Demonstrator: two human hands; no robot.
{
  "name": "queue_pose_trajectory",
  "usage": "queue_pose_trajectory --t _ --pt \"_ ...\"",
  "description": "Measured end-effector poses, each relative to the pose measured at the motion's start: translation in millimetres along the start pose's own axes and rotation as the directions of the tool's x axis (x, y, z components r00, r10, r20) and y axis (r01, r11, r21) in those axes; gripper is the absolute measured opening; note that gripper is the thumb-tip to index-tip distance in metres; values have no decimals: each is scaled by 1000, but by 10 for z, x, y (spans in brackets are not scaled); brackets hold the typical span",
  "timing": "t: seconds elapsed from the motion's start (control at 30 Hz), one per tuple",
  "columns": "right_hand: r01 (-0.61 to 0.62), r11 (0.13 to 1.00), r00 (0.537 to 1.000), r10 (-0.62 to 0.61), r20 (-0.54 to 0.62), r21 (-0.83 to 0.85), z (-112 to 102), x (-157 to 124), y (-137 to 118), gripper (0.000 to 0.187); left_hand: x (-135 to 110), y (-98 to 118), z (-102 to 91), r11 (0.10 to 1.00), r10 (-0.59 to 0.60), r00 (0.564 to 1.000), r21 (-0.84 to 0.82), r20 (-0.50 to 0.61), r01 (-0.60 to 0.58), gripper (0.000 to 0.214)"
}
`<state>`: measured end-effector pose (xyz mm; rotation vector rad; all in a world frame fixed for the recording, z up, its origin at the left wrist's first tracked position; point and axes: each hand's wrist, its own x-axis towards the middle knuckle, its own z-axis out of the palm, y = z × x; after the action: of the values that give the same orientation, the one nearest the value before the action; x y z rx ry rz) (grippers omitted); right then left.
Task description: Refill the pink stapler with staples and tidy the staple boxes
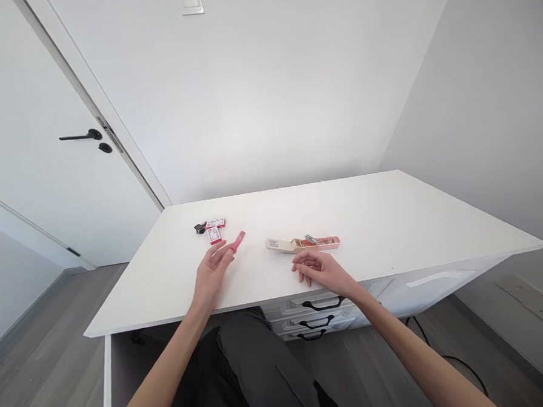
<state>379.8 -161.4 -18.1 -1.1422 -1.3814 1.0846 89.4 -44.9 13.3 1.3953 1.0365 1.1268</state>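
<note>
On the left of the white tabletop, my left hand (212, 270) pinches a slim pink piece (239, 240) between thumb and fingers; its exact kind is unclear. In the middle lies a long, narrow hinged case, its cream half (280, 245) laid out to the left and its pink half (332, 243) to the right. Small items, one of them a shiny metal piece (310, 239), sit in the pink half. Just in front of the case hovers my right hand (318, 268), its fingers loosely curved and apart, with nothing visible in them.
Two small red-and-white boxes (214, 235) and a black object (200, 228), perhaps a staple remover, lie beyond my left hand. Drawers with black handles (323, 303) are under the front edge. A wall (270, 106) rises behind; a door (30, 107) stands at left.
</note>
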Motion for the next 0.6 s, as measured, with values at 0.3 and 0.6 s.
queue_pose_trajectory --t 0.3,0.6 --pt "-21 997 997 16 -76 -70 15 18 29 40 -143 49 314 824 248 898 408 362 -393 42" --pt "-12 997 995 4 -99 -77 24 40 -10 41 -169 -22 441 870 220 896 338 387 -359 42"
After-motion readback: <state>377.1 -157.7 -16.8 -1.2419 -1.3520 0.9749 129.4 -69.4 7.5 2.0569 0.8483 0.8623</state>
